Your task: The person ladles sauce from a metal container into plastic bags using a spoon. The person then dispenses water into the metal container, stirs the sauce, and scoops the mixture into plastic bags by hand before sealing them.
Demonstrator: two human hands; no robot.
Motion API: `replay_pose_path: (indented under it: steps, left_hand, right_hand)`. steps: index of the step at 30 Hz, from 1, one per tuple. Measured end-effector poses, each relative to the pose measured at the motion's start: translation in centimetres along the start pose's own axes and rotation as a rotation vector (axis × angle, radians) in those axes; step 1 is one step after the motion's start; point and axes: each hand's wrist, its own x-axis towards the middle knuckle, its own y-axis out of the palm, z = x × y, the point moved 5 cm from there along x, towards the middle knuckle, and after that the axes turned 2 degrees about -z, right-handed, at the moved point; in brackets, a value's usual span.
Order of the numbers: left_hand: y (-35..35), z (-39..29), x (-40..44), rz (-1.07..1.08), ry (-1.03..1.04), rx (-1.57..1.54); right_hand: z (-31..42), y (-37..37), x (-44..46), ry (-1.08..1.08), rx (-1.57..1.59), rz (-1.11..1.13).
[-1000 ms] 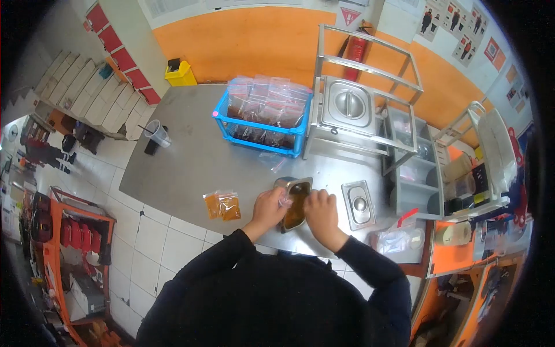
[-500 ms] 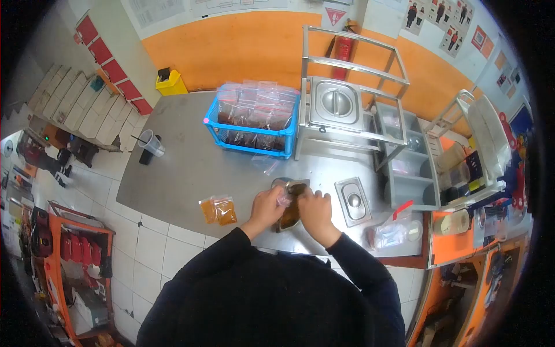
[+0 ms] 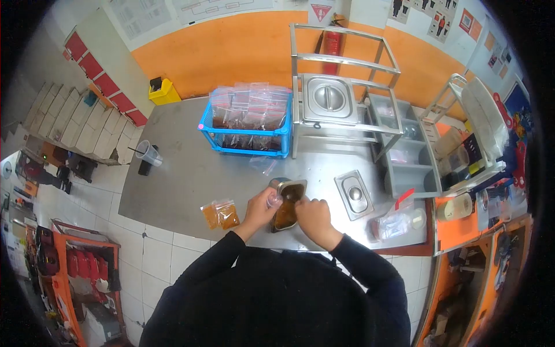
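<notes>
A small metal container point(image 3: 285, 215) with orange-brown contents stands near the table's front edge. My left hand point(image 3: 262, 206) is closed on a clear plastic bag point(image 3: 274, 200) at the container's left side. At the right rim my right hand point(image 3: 314, 218) has its fingers curled together; what they hold, if anything, is hidden. Two sealed bags of orange-brown powder point(image 3: 220, 214) lie on the metal table to the left. Right of the container rests a small metal lid point(image 3: 354, 194).
A blue basket point(image 3: 245, 143) of filled zip bags stands behind my hands. A metal rack point(image 3: 347, 61) holds a lidded pan point(image 3: 329, 99), with a grey divided tray point(image 3: 411, 186) beside it. A plastic cup point(image 3: 149, 153) stands at the left; plastic packets point(image 3: 391, 226) lie at the right.
The view has shifted, so the basket and rack appear farther left. My right hand has moved slightly away from the middle of the container, showing more of its contents.
</notes>
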Motion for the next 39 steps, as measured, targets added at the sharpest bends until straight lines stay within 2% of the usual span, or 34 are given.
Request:
replay_pose_path:
  steps: [6,9,17,22,24,27,30,33,37,39]
  left_hand:
    - [-0.4,0.5,0.2,-0.020,0.000,-0.019]
    - [-0.3,0.7,0.1,0.013,-0.009,0.004]
    - [-0.7,2.6,0.1,-0.009,-0.032,-0.042]
    - [-0.2,3.8,0.5,0.019,-0.044,-0.123]
    - [-0.3,3.7,0.6,0.050,-0.065,-0.063]
    - [-0.3,3.8,0.5,0.044,-0.091,-0.053]
    - [-0.5,2.9,0.5,0.044,-0.072,-0.034]
    - [-0.2,1.9,0.3,0.057,-0.089,-0.029]
    - [0.9,1.1,0.2,0.029,-0.066,-0.061]
    - [1.1,0.3,0.3,0.030,-0.066,-0.024]
  right_hand:
    - [2.7,1.5,0.2,-0.162,-0.118,-0.023]
    - [2.8,1.4,0.5,-0.225,-0.084,0.034]
    - [-2.6,4.2,1.0,0.019,0.199,0.148]
    - [-3.6,5.7,0.2,0.187,0.415,0.208]
    - [-3.7,6.7,0.0,0.253,0.517,0.226]
    - [-4.2,8.2,-0.6,0.303,0.690,0.246]
    - [-5.0,10.9,-1.6,0.331,0.896,0.144]
    - [-6.3,11.6,-2.9,0.419,1.172,0.190]
    - [-6.8,6.7,-5.5,0.462,0.843,0.066]
    - [-6.1,4.7,-6.3,0.408,0.697,0.026]
